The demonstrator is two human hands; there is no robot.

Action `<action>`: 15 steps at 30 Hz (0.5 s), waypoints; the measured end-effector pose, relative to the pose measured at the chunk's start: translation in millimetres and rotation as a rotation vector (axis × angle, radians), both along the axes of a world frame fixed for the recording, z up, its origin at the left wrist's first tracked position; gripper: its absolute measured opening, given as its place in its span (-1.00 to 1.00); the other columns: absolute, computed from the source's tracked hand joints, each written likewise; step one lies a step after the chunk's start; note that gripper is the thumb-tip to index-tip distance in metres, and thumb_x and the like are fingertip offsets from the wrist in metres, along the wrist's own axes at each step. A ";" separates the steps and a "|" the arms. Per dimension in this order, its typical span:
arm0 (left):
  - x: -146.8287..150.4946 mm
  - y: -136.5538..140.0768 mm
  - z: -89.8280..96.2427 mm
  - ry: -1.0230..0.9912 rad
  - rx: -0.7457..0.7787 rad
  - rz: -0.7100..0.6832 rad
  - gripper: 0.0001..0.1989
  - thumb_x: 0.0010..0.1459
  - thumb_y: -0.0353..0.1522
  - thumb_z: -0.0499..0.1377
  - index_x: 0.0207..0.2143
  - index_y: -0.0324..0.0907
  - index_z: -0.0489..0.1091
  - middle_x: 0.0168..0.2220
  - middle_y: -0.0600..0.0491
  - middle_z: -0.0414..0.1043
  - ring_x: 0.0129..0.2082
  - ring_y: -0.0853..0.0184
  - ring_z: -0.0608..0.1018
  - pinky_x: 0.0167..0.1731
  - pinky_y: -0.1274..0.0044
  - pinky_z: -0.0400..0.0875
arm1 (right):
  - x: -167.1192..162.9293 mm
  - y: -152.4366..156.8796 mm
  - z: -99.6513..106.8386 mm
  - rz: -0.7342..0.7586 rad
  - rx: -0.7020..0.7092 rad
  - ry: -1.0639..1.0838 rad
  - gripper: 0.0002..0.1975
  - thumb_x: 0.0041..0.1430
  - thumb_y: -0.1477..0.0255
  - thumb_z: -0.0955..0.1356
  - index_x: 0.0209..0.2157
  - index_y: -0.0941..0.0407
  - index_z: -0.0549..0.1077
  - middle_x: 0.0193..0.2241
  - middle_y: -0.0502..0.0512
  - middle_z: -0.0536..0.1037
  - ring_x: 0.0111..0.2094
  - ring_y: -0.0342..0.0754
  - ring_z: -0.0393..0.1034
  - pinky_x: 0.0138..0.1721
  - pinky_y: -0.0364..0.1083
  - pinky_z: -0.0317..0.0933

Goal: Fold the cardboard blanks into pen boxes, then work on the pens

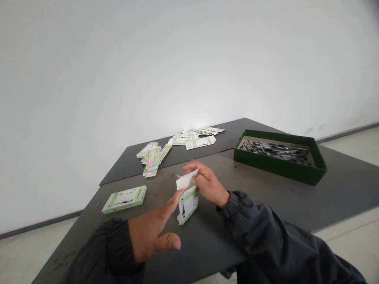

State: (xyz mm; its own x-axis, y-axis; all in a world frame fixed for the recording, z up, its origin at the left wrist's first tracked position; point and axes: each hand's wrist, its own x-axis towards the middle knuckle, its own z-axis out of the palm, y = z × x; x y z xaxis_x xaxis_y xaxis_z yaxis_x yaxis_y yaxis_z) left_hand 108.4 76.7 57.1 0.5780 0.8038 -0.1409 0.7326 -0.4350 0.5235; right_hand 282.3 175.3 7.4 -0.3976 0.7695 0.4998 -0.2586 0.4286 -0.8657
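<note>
One flat-lying carton near left table edge. Left hand: thumb spread wide, fingers touching one upright open carton. Right hand pinching its top. Tabletop room before one green box; pens too jumbled to count.

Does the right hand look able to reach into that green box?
Probably yes: the green box is open-topped and nothing seems in between, though the right hand is at the carton.
</note>
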 end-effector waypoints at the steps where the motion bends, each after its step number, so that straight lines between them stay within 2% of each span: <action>1: -1.7 0.0 -1.1 -0.006 -0.010 0.002 -0.14 -0.01 0.01 -0.04 0.15 -0.13 -0.48 0.17 -0.05 -0.20 0.03 0.20 0.17 -0.06 0.44 0.08 | -0.6 -0.6 -0.4 0.005 0.022 -0.012 -0.60 -0.08 0.66 0.09 -0.19 0.15 0.29 -0.40 0.00 0.37 -0.46 -0.21 0.22 -0.45 -0.22 0.11; 6: -10.1 -0.8 -4.2 -0.009 -0.060 0.033 -0.13 -0.02 0.02 -0.04 0.16 -0.13 -0.47 0.15 -0.07 -0.14 0.03 0.17 0.18 -0.07 0.43 0.10 | -1.4 -2.0 -0.9 0.029 0.139 -0.074 -0.61 -0.03 0.67 0.09 -0.16 0.15 0.27 -0.31 0.05 0.37 -0.36 -0.17 0.24 -0.35 -0.18 0.14; 10: -16.0 -3.2 -4.5 0.008 -0.060 0.043 -0.13 -0.03 0.05 -0.08 0.16 -0.12 -0.48 0.13 -0.09 -0.07 0.00 0.18 0.23 -0.09 0.42 0.12 | 1.5 -3.0 1.6 0.087 0.215 -0.122 -0.70 0.03 0.62 0.12 -0.19 0.18 0.29 -0.30 0.08 0.37 -0.31 -0.14 0.25 -0.30 -0.16 0.13; 15: -23.2 -5.1 -7.3 0.028 -0.085 0.098 -0.13 -0.06 0.10 -0.12 0.16 -0.12 -0.43 0.01 -0.12 0.17 -0.15 0.14 0.38 -0.20 0.40 0.21 | 3.1 -3.1 1.9 0.194 0.253 -0.189 -0.76 0.13 0.50 0.12 -0.21 0.19 0.30 -0.33 0.10 0.38 -0.35 -0.15 0.25 -0.35 -0.17 0.14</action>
